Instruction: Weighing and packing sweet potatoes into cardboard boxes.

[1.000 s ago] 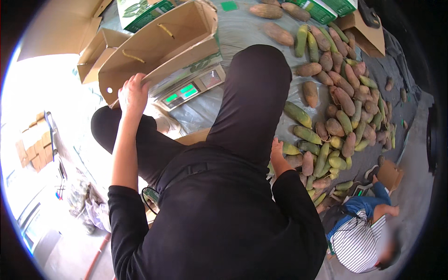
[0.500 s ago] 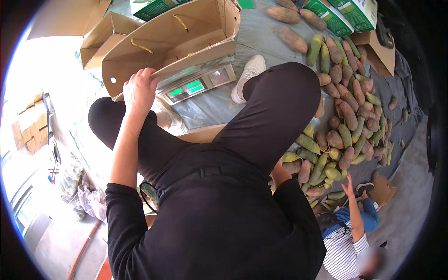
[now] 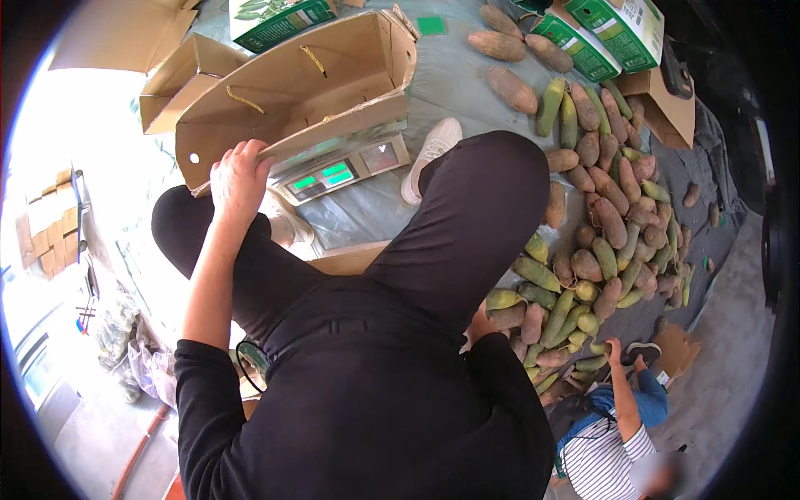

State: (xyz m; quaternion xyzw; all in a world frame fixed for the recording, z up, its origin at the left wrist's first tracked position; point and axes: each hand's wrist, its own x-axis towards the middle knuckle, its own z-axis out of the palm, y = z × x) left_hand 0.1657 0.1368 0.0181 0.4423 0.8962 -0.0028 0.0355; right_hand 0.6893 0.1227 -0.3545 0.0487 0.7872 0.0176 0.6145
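Note:
My left hand [image 3: 240, 184] grips the near rim of an open cardboard box [image 3: 287, 93] with yellow rope handles. The box sits on a digital scale [image 3: 343, 170] with lit green displays, between my spread legs. My right hand [image 3: 481, 324] is low beside my right thigh, close to a big pile of radishes [image 3: 607, 225], some green and some reddish-brown. Only a bit of that hand and wrist shows; my thigh and sleeve hide its fingers.
Green printed boxes [image 3: 615, 37] stand behind the pile, beside an open carton [image 3: 662, 104]. Another cardboard box [image 3: 179, 83] is at the far left. A co-worker in a striped shirt [image 3: 607, 458] reaches toward the pile's near right end. Plastic bags [image 3: 150, 358] lie at left.
The whole view has shifted slightly. My left hand stays on the box rim. The co-worker's raised hand has come lower, to the radishes at the pile's edge.

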